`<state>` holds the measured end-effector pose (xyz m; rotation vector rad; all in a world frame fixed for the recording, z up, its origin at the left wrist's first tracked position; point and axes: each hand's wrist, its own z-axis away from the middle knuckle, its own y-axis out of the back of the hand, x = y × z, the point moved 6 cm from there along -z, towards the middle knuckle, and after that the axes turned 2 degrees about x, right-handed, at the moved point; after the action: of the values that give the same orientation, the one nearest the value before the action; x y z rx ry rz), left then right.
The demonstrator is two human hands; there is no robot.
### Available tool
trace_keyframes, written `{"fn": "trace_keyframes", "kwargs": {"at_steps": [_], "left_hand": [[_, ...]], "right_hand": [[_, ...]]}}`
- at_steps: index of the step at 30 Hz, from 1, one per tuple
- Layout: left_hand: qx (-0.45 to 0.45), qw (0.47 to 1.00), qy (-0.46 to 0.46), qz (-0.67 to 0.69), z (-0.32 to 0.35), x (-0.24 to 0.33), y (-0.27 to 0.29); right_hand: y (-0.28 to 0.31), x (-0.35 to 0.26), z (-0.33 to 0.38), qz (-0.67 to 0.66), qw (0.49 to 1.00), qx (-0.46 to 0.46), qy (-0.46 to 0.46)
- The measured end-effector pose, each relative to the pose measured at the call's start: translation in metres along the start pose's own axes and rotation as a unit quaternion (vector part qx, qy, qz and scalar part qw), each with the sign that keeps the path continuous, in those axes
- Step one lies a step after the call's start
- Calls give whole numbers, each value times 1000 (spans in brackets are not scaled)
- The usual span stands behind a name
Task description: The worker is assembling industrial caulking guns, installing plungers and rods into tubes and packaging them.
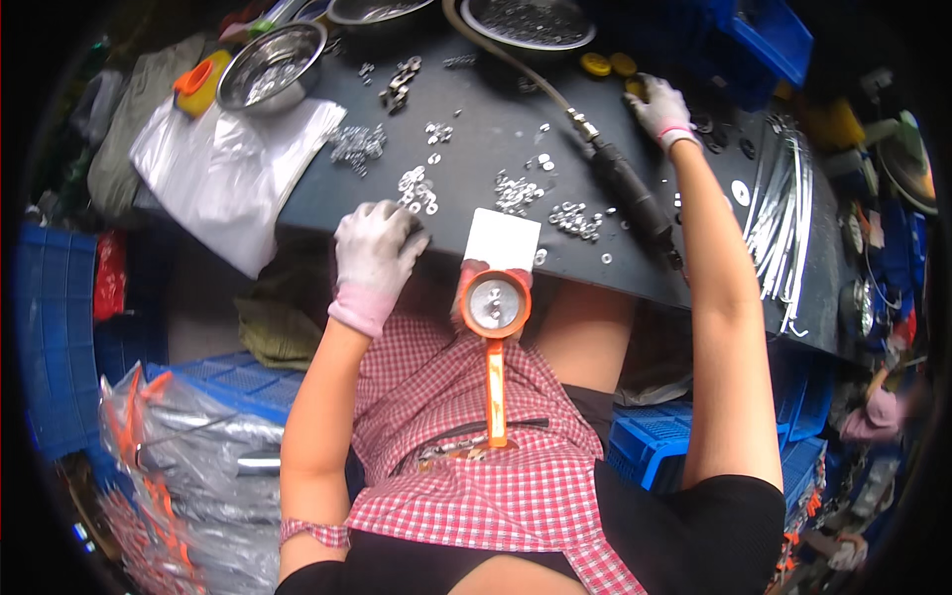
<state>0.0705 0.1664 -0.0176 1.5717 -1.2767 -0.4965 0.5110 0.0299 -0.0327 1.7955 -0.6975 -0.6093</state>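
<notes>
My left hand (375, 253), in a white glove with a pink cuff, hovers by the table's near edge with its thumb apart and fingers loosely bent. It holds nothing. My right hand (662, 109), gloved alike, reaches to the far right of the table, fingers stretched over a small yellow disc (636, 89); whether it grips the disc is hard to see. More yellow discs (595, 64) lie beside it. Between my hands, an orange-rimmed round piece (495, 304) with an orange handle (497, 397) stands over my lap. Just beyond is a white square plate (502, 239).
A black air tool (630, 188) on a hose lies across the dark table (466, 149). Small metal nuts and washers (516, 193) lie in piles. Metal bowls (273, 69) stand at the back, plastic bags (223, 169) at left, metal strips (778, 218) at right.
</notes>
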Motion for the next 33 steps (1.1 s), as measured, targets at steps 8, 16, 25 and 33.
{"fn": "trace_keyframes", "kwargs": {"at_steps": [8, 16, 25, 33], "left_hand": [[-53, 992, -104, 50, 0, -4, 5], [-41, 940, -133, 311, 3, 75, 42], [15, 928, -305, 212, 15, 78, 43], [117, 928, -201, 292, 37, 60, 41]], "right_hand": [[75, -41, 61, -203, 978, 18, 34], [124, -137, 213, -619, 774, -135, -8], [105, -157, 261, -743, 640, -168, -98], [122, -193, 254, -706, 700, -104, 16]]}}
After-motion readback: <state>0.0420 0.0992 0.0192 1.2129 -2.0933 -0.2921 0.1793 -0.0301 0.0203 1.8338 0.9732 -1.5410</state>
